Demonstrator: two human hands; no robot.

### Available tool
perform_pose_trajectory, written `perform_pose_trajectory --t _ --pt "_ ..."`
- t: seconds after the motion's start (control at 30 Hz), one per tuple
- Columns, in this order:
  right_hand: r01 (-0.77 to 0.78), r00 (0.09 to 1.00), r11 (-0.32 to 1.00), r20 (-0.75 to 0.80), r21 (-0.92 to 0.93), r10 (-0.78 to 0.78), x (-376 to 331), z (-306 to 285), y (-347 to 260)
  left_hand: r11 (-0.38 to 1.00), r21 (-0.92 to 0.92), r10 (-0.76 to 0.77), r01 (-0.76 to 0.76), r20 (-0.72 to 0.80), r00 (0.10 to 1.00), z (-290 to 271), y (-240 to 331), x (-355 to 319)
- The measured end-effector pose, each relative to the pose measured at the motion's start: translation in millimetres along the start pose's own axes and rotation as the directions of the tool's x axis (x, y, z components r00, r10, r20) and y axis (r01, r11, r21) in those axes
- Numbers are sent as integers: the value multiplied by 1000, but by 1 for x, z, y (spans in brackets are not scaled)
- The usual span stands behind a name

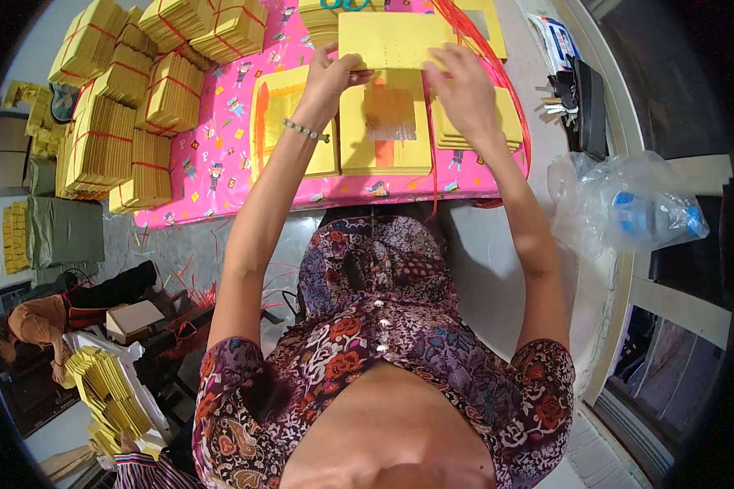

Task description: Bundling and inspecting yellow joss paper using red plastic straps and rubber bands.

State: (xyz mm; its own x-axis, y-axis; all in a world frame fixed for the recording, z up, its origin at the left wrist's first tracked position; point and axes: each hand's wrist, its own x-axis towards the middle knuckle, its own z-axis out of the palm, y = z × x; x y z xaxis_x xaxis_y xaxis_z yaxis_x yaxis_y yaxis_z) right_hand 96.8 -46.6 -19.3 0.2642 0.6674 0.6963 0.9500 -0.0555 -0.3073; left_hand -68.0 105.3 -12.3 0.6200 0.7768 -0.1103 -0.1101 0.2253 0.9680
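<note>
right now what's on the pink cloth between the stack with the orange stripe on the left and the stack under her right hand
In the head view, one stack of yellow paper with a silver foil square on top lies there, below the yellow sheet both hands hold.

The left hand [330, 77] and the right hand [465, 90] each pinch the lower edge of a yellow paper sheet [391, 39], held above a pink mat [220, 147]. Directly at 6 o'clock from the sheet lies a yellow stack with a silver square [387, 122]. Tied yellow bundles [122, 114] occupy the 9 o'clock side. A clear plastic bag [620, 208] lies at 4 o'clock.
</note>
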Motion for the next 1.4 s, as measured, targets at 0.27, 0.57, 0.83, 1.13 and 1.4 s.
perform_pose_trajectory --t 0.27,0.57,0.83,1.13,1.4 --pt "-514 847 750 105 416 522 -70 -38 66 994 109 -39 9 276 960 64 -33 -18" --pt "-549 811 835 210 -48 546 -110 -53 98 857 507 -300 90 350 887 87 -81 -6" --pt "-485 847 874 227 -38 480 -114 -47 104 781 619 -313 81 276 909 88 -86 -11" --pt "-430 853 874 217 -225 475 -106 -53 80 687 725 -174 -56 239 955 93 -81 -18" --pt "-392 861 887 241 -246 447 -112 -50 90 629 772 -122 -91 213 970 86 -93 -16"
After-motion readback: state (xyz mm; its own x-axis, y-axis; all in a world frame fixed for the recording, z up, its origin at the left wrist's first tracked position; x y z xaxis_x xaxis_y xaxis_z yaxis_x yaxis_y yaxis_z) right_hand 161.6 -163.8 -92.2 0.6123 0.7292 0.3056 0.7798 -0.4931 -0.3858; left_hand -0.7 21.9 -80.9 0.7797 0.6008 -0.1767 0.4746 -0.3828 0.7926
